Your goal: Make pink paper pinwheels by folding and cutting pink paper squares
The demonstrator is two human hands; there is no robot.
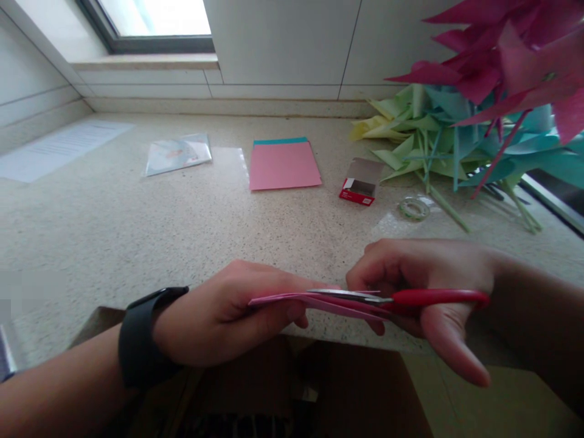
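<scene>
Lowest in the frame we note a brown cardboard box [319,389] below the counter edge, with both forearms above it. Just above it, at lower centre, a folded pink paper sheet [292,300] is held edge-on; our left hand [228,313], a black watch [141,337] on its wrist, pinches the sheet's left part between thumb and curled fingers. From the right, our right hand [424,286] grips red-handled scissors [401,298], fingers closed around the handles, one finger hanging loose below; the blades lie along the sheet's right part, and we cannot tell how far they are parted. Beyond, on the speckled counter [114,231], we record a roll of clear tape [414,208], a small red box [360,182], and a pink-on-teal paper stack [283,164] at centre. Plastic sleeves [177,154] lie left of the stack. Paper pinwheels [479,115] in pink, teal and green fill the upper right.
</scene>
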